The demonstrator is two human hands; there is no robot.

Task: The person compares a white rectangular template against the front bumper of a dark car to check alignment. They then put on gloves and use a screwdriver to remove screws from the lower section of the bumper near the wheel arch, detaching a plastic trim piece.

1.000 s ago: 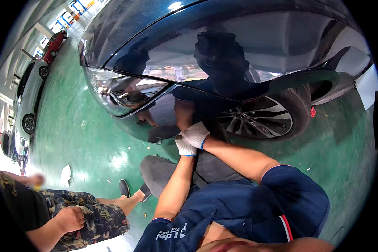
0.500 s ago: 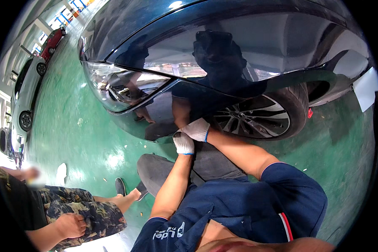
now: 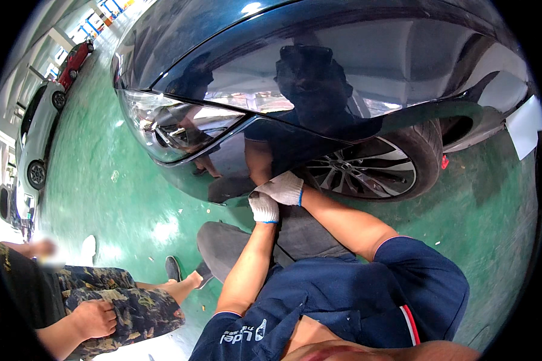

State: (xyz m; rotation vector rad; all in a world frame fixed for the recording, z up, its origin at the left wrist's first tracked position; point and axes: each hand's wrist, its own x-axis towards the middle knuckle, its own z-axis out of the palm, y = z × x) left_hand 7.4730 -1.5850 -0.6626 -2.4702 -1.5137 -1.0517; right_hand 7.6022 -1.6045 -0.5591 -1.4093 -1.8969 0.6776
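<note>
Both my hands wear white knitted gloves with blue cuffs and meet at the lower edge of a dark blue car's front bumper (image 3: 235, 165), just ahead of the wheel arch. My left hand (image 3: 264, 207) is curled closed below that edge. Against it, slightly higher and to the right, my right hand (image 3: 284, 188) is closed too, its fingertips pointing left. The gloves and the bumper hide the fingertips, so whatever they grip cannot be made out. To the right of my hands is the front wheel (image 3: 373, 165), with a dark tyre and silver spokes.
A headlight (image 3: 183, 123) sits above left of my hands. At the lower left, a person in camouflage shorts (image 3: 126, 307) sits or crouches, one hand resting on the shorts. White paper (image 3: 525, 127) hangs at the car's right. Parked cars line the green floor (image 3: 96, 198) at far left.
My right hand has shifted very slightly down and to the right, its wrist turning a little. My left hand stays nearly in place. The other person's hand has moved slightly.
</note>
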